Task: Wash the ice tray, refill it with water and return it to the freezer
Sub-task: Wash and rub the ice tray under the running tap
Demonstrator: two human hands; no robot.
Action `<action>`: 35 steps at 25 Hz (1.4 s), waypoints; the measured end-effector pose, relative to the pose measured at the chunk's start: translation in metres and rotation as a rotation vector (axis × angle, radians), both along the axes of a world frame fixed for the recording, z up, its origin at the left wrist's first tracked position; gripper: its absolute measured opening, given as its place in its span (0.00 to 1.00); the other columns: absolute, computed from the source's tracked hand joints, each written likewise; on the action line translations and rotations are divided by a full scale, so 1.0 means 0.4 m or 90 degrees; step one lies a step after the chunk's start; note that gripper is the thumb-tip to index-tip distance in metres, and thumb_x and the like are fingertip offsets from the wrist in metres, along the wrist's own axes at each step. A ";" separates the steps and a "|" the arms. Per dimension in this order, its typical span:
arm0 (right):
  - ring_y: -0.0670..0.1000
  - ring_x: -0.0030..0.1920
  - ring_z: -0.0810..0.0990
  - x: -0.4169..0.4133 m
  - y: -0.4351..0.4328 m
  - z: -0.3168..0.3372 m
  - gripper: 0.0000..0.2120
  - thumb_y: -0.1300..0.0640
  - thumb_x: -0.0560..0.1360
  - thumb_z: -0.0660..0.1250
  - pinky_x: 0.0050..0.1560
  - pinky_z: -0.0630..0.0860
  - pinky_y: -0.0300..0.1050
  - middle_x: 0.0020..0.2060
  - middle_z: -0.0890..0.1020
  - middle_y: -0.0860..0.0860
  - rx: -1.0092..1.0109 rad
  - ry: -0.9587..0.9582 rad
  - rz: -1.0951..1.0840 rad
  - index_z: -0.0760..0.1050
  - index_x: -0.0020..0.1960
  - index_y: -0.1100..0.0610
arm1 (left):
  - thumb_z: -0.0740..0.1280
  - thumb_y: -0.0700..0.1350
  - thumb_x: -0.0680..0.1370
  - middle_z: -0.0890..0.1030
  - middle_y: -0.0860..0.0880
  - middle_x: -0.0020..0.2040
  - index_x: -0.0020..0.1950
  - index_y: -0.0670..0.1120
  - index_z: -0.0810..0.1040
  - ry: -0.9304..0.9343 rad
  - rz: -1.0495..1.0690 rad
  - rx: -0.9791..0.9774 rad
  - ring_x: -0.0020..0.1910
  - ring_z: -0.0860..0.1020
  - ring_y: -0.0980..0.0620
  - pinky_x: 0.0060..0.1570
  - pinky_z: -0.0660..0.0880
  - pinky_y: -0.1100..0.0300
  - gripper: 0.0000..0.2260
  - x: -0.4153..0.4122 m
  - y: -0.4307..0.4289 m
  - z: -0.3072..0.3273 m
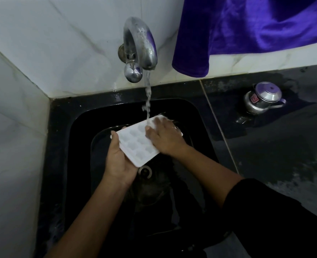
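Head view: rinsing the ice tray under the tap

Head view showed me at the black sink with the tap running. I held the white ice tray over the basin, tilted, its far corner under the stream of water. My left hand was curled around the tray's near left edge, thumb on the rim and palm underneath, carrying its weight. My right hand lay nearly flat on the tray's right side, fingers spread over the cells, pressing and rubbing rather than gripping.

I judged this to be the washing step, with refilling and the freezer both yet to come. I could not tell from here whether every cell had been rinsed. The next move, as I saw it, called for sweeping the remaining cells under the stream, tipping the tray to drain it, then levelling it so it would fill evenly.

On the wet dark tabletop to the right stood a small steel pot, well apart from the sink, and a purple cloth hung against the wall above.
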State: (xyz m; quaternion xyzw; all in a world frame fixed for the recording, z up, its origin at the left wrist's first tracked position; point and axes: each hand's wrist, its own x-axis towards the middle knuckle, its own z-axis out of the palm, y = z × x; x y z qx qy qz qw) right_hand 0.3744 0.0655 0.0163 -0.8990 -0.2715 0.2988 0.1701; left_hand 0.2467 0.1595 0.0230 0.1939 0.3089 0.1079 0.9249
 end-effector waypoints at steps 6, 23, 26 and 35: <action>0.60 0.83 0.50 -0.058 0.001 0.030 0.31 0.39 0.86 0.52 0.81 0.49 0.59 0.83 0.54 0.61 0.061 -0.019 0.191 0.54 0.84 0.53 | 0.52 0.66 0.83 0.83 0.39 0.65 0.65 0.41 0.84 0.016 0.016 0.005 0.59 0.84 0.43 0.59 0.81 0.45 0.35 -0.010 0.011 0.019; 0.58 0.84 0.46 -0.075 0.017 0.026 0.38 0.35 0.84 0.51 0.82 0.47 0.60 0.84 0.49 0.58 0.090 -0.015 0.197 0.47 0.85 0.57 | 0.53 0.65 0.84 0.83 0.40 0.65 0.58 0.44 0.87 0.008 0.038 0.028 0.60 0.84 0.43 0.65 0.77 0.45 0.31 -0.008 0.013 0.036; 0.60 0.84 0.46 0.016 0.001 -0.001 0.42 0.30 0.82 0.48 0.81 0.46 0.63 0.84 0.49 0.57 -0.038 -0.001 0.011 0.47 0.85 0.57 | 0.57 0.62 0.83 0.79 0.41 0.70 0.58 0.48 0.83 0.007 0.073 0.010 0.68 0.79 0.41 0.70 0.72 0.40 0.22 -0.009 0.017 0.039; 0.56 0.83 0.48 -0.025 -0.054 0.018 0.35 0.36 0.85 0.47 0.81 0.44 0.60 0.84 0.52 0.57 -0.029 0.003 0.028 0.51 0.84 0.57 | 0.56 0.61 0.84 0.79 0.41 0.71 0.60 0.49 0.80 -0.008 0.116 0.011 0.69 0.78 0.40 0.71 0.69 0.38 0.21 0.010 0.040 0.017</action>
